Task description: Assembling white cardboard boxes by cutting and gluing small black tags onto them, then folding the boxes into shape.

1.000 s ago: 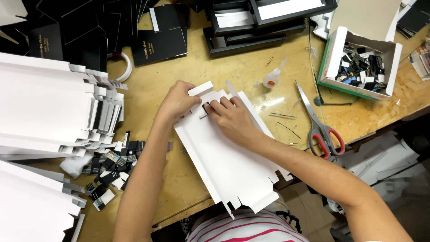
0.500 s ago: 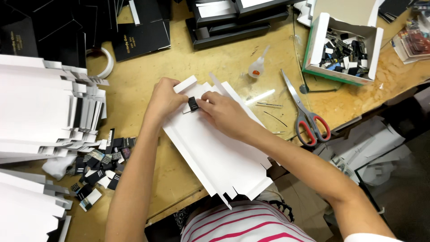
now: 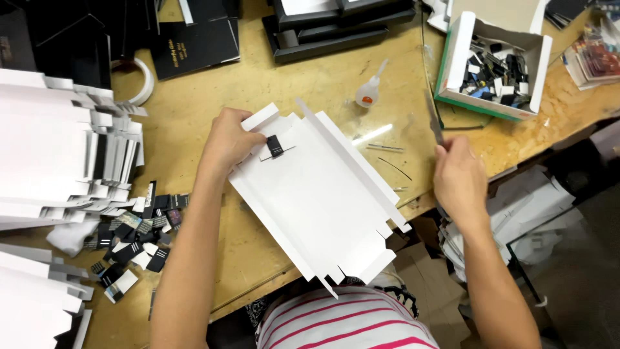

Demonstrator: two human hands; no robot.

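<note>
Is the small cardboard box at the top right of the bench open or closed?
Open. The small cardboard box has its flaps standing up, and a jumble of small black and white pieces shows inside it.

The flat cardboard sheet (image 3: 323, 200) is plain white, with a small black tab (image 3: 275, 146) on it near its upper end. The tabletop (image 3: 271, 84) is light yellowish wood with a chipboard fleck. The stacks of folded blanks (image 3: 45, 155) are white with black strips. The loose tabs (image 3: 129, 239) are black and white. The open box (image 3: 494, 61) is white with a green base edge. The small bottle (image 3: 368, 95) is translucent with an orange mark. The shirt (image 3: 342, 323) is white with pink stripes.
</note>
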